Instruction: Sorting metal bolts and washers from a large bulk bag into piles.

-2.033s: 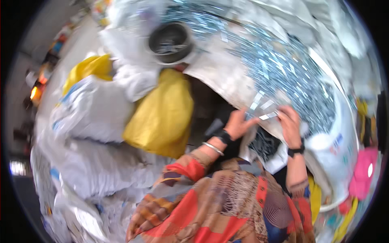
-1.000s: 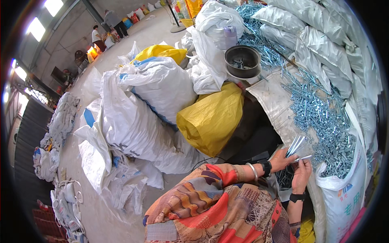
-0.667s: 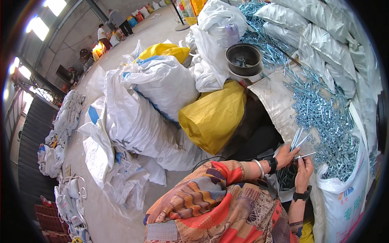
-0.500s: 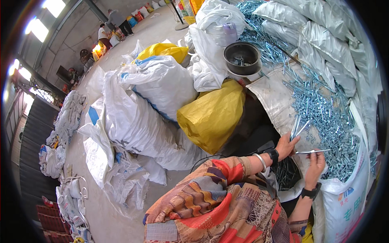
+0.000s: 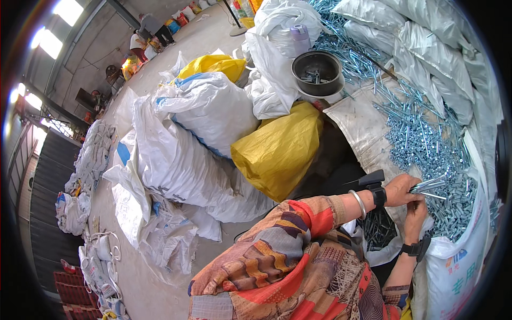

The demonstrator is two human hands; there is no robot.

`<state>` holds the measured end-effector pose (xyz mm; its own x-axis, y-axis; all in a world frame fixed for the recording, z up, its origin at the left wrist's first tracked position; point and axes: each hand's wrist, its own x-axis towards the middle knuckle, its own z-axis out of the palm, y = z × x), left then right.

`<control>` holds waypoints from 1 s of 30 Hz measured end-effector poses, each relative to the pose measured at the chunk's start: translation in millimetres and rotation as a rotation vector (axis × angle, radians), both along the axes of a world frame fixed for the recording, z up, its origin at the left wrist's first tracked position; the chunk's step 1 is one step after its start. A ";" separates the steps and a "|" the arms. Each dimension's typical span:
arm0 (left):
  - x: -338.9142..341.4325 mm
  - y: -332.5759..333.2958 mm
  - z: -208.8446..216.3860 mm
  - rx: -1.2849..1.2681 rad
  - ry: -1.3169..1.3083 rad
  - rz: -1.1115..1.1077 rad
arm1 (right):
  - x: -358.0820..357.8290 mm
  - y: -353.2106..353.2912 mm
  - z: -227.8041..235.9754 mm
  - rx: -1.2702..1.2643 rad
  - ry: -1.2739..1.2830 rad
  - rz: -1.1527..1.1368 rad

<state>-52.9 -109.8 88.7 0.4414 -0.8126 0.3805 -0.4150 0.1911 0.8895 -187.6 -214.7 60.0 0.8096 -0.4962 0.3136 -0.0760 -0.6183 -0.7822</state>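
My left hand [image 5: 399, 191] is closed round a small bunch of long silvery bolts [image 5: 431, 184], which point right over the heap of metal parts. My right hand [image 5: 415, 216] comes up from below and meets it, its fingers closed at the near side of the bunch, where one bolt [image 5: 433, 196] lies apart from the others. The right fingertips are partly hidden behind the bolts and the left hand. Just beyond both hands spreads a heap of small bluish metal parts [image 5: 426, 144], with nuts and short sleeves among long bolts.
A dark round pan [image 5: 317, 74] holding a few metal pieces stands near a lidded purple cup [image 5: 300, 38]. Black rods [image 5: 377, 229] lie below my left wrist. White sacks [image 5: 176, 154], a yellow sack [image 5: 280, 152] and stacked sacks [image 5: 434, 48] surround the spot. Two people [image 5: 154, 29] are far off.
My left hand has moved right with its bolts, which now point right instead of up. My right hand has come against it, and the bolt it held apart now lies alongside the bunch.
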 end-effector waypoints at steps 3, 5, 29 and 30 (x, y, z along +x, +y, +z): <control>-2.6 -1.8 2.7 0.002 -0.042 0.039 | -3.1 -7.5 -10.9 0.039 -0.006 0.006; -3.2 -1.8 0.9 0.027 -0.069 0.067 | -2.9 -7.7 -12.7 0.059 -0.018 0.011; 21.7 -7.9 6.1 0.205 -0.075 0.098 | -2.0 12.0 5.4 0.473 -0.204 -0.220; 22.6 -9.5 -2.3 0.121 -0.045 0.091 | -1.6 11.8 2.4 0.513 -0.234 -0.232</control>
